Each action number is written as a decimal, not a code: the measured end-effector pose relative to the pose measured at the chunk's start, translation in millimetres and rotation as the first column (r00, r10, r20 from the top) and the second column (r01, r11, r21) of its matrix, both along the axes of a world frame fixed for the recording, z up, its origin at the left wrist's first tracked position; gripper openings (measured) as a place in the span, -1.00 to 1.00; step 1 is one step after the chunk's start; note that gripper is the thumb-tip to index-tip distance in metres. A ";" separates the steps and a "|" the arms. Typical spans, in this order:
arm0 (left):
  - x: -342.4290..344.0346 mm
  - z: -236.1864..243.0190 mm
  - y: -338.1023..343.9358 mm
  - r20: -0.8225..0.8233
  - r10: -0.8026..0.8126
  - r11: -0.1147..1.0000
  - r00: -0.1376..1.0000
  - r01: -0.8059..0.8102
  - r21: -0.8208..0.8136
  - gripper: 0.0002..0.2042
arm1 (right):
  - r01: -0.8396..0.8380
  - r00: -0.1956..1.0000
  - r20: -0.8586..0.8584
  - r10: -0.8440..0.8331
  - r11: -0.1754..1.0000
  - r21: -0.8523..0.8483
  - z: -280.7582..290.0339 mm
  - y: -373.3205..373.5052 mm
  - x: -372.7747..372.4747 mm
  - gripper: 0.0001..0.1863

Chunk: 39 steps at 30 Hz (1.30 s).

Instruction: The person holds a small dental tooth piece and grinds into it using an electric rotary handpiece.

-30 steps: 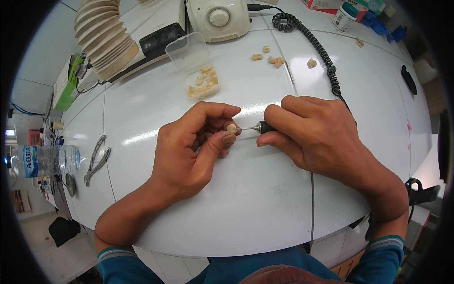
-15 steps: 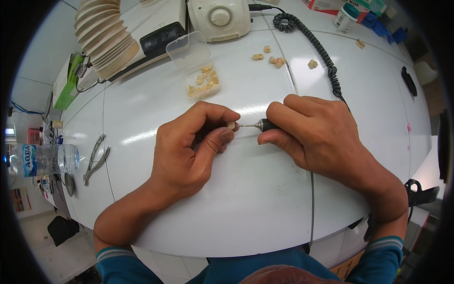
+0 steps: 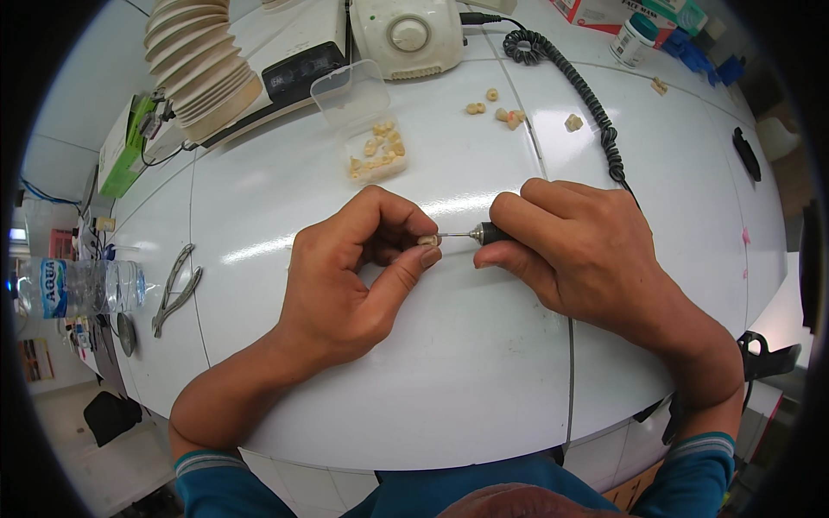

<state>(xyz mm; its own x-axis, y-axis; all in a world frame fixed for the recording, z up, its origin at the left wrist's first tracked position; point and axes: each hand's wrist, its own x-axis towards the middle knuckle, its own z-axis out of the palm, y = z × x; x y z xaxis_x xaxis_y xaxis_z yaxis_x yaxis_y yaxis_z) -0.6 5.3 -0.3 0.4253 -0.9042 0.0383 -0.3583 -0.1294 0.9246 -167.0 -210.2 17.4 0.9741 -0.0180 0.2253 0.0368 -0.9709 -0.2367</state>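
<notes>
At the middle of the white table (image 3: 466, 380): small tooth-shaped piece (image 3: 429, 242), pinched between thumb and index finger of the left hand (image 3: 341, 272), partly covered by them. Right hand (image 3: 579, 246) is closed round a black rotary handpiece (image 3: 491, 232), its thin metal bit (image 3: 458, 234) pointing left at the piece's upper edge; whether tip and piece touch cannot be told. Right fingers hide most of the handpiece body.

Surroundings: just beyond the left hand, an open clear box (image 3: 352, 145) with cream tooth-shaped pieces inside, lid tilted back. Loose pieces (image 3: 511, 118) of like kind lie right of it. Further back, a white control unit (image 3: 438, 52) with a round knob; black coiled cord (image 3: 587, 91) runs down toward the right hand. Far left, a ribbed hose (image 3: 194, 69) and green box (image 3: 126, 151). Near left, metal pliers (image 3: 177, 305) and a clear bottle (image 3: 104, 283) on its side. Far right, a teal-capped jar (image 3: 630, 47).

Surface: glossy, light streaks, dark seams, faint smudges near the front. Room: pale tiled floor (image 3: 596, 457) beyond the front edge.
</notes>
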 end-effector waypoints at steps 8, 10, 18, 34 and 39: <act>-0.1 0.3 -0.5 -0.035 0.004 1.000 0.999 -0.005 -0.017 -0.83 | -0.023 0.999 0.027 0.024 1.000 -0.015 0.2 -0.7 -0.9 -0.64; -0.5 -0.3 -0.1 -0.047 0.008 1.000 0.999 -0.009 -0.029 -0.83 | -0.024 1.000 0.017 0.024 0.999 -0.025 0.6 -0.4 -1.2 -0.63; 3.5 -4.4 2.7 0.001 -0.027 0.998 1.000 0.027 -0.048 -0.81 | -0.037 0.999 0.003 0.037 0.999 -0.024 -0.2 0.4 0.5 -0.64; -0.4 0.8 0.8 0.064 0.011 0.999 0.998 -0.008 -0.054 -0.79 | -0.030 1.000 0.005 0.030 0.999 -0.021 1.4 1.0 -2.4 -0.65; -0.4 2.4 2.4 0.008 0.052 0.998 0.999 -0.052 0.036 -0.78 | -0.018 1.000 0.014 0.019 1.000 -0.014 0.0 2.2 -2.7 -0.65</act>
